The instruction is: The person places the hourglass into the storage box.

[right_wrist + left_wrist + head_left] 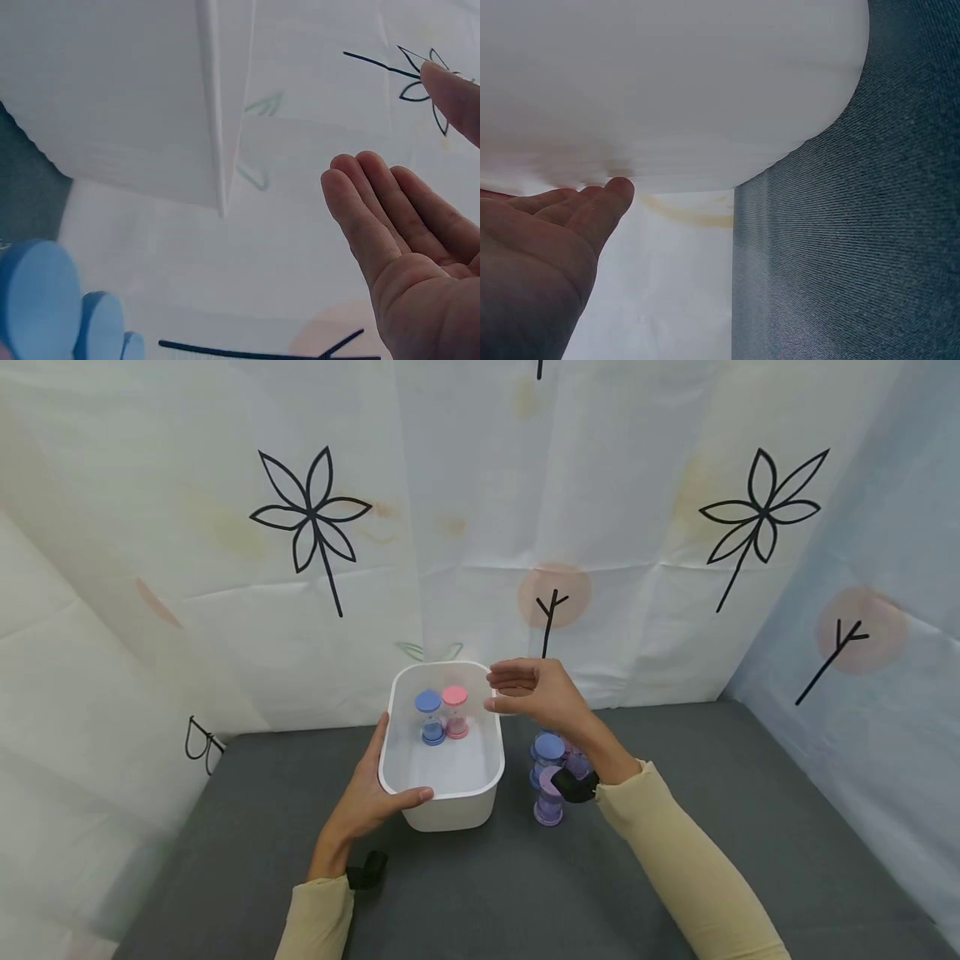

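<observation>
1. White plastic tub (pixel 442 797) stands on grey mat (pixel 675 752), near its middle.
2. Left hand (pixel 367 797) grips the tub's near-left corner, thumb hooked over the rim.
3. Right hand (pixel 536 692) hovers above the tub's right rim, fingers relaxed, holding nothing.
4. Inside the tub, upright and side by side: blue sand timer (pixel 430 717), pink sand timer (pixel 454 711).
5. Cluster of blue and purple sand timers (pixel 550 777) on the mat just right of the tub.

White tub (pixel 441 793): smooth plastic, slight sheen. Desk (pixel 675 752): grey woven cloth, matt, rough. Sand timers (pixel 442 714): clear bodies, matt coloured plastic caps. Backdrop (pixel 187 568): creased printed sheet.
</observation>
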`<state>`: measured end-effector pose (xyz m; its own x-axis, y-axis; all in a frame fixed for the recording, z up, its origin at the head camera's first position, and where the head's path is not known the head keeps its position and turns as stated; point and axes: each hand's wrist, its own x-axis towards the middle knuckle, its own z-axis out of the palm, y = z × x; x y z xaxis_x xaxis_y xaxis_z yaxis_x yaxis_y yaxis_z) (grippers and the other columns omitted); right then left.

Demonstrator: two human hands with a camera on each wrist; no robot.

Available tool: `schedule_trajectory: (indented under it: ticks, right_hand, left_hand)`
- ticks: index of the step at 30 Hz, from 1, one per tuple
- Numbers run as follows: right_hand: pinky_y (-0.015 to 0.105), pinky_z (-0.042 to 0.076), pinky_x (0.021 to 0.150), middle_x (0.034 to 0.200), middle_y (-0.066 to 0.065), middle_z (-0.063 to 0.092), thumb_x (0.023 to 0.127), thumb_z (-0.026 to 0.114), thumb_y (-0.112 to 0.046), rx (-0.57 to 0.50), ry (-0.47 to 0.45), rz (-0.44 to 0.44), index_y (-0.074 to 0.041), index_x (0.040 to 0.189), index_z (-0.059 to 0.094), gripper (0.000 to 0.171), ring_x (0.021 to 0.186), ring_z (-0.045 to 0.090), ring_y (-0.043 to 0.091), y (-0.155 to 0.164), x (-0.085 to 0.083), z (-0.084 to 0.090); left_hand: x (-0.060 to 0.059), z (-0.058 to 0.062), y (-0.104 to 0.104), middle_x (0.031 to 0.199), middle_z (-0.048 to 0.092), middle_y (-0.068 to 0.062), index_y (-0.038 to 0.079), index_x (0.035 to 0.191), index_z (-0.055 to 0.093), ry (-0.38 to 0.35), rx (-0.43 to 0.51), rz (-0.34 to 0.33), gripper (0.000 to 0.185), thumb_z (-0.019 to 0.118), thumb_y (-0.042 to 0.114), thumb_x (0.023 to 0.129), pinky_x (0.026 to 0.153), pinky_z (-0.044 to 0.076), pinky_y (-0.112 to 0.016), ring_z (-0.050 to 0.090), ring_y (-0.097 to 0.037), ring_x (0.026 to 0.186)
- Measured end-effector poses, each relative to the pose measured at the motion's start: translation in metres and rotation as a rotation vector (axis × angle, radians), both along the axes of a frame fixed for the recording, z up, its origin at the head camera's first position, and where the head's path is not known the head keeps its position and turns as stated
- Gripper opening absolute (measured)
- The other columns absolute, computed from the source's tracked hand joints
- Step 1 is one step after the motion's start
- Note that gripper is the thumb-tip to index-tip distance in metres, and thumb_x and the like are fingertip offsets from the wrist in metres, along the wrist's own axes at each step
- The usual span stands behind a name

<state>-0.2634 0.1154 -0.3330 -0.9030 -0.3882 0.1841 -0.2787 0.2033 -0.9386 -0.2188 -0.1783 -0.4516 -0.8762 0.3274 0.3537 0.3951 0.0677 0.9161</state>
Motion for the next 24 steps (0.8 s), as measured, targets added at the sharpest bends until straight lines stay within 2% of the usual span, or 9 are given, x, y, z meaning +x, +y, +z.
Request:
schedule_trajectory:
  ticks: [4,7,14,20,24]
  right_hand:
    - [0.033,0.053,0.097,0.134,0.027,0.06,0.087,0.078,0.0,-0.068,0.0,0.001,0.008,0.137,0.056,0.055,0.125,0.059,0.038,0.016,0.014,-0.01]
    - [0.031,0.053,0.096,0.135,0.027,0.06,0.088,0.077,0.0,-0.094,-0.01,-0.021,0.008,0.138,0.056,0.055,0.124,0.06,0.036,0.028,0.026,-0.019]
    - [0.03,0.053,0.095,0.133,0.025,0.061,0.088,0.078,-0.001,-0.117,-0.033,-0.085,0.008,0.138,0.055,0.056,0.119,0.065,0.025,0.052,0.048,-0.044]
    - [0.027,0.053,0.094,0.131,0.032,0.06,0.088,0.078,-0.002,-0.116,-0.047,-0.123,0.013,0.136,0.054,0.056,0.119,0.064,0.036,0.067,0.064,-0.059]
    - [0.027,0.054,0.092,0.13,0.034,0.059,0.089,0.076,-0.001,-0.107,-0.043,-0.125,0.014,0.135,0.054,0.053,0.116,0.066,0.034,0.076,0.073,-0.069]
  left_hand:
    - [0.0,0.0,-0.001,0.159,0.033,-0.009,0.031,0.164,0.01,-0.001,0.009,-0.007,0.122,0.088,0.001,0.074,0.089,0.053,-0.062,0.054,-0.046,0.117]
    - [-0.001,0.0,-0.001,0.158,0.033,-0.01,0.03,0.164,0.01,0.003,0.014,-0.014,0.122,0.087,0.001,0.074,0.089,0.052,-0.063,0.054,-0.047,0.117]
    - [-0.002,-0.001,-0.001,0.159,0.032,-0.01,0.029,0.164,0.009,0.026,0.009,-0.016,0.123,0.088,0.0,0.074,0.089,0.052,-0.063,0.053,-0.048,0.117]
    - [-0.003,-0.002,-0.002,0.159,0.033,-0.009,0.03,0.164,0.01,0.025,-0.005,-0.007,0.121,0.088,0.001,0.074,0.09,0.051,-0.063,0.053,-0.047,0.117]
    - [-0.003,-0.003,-0.002,0.159,0.033,-0.01,0.029,0.164,0.01,0.019,0.004,-0.015,0.121,0.087,0.001,0.074,0.09,0.052,-0.062,0.053,-0.048,0.117]
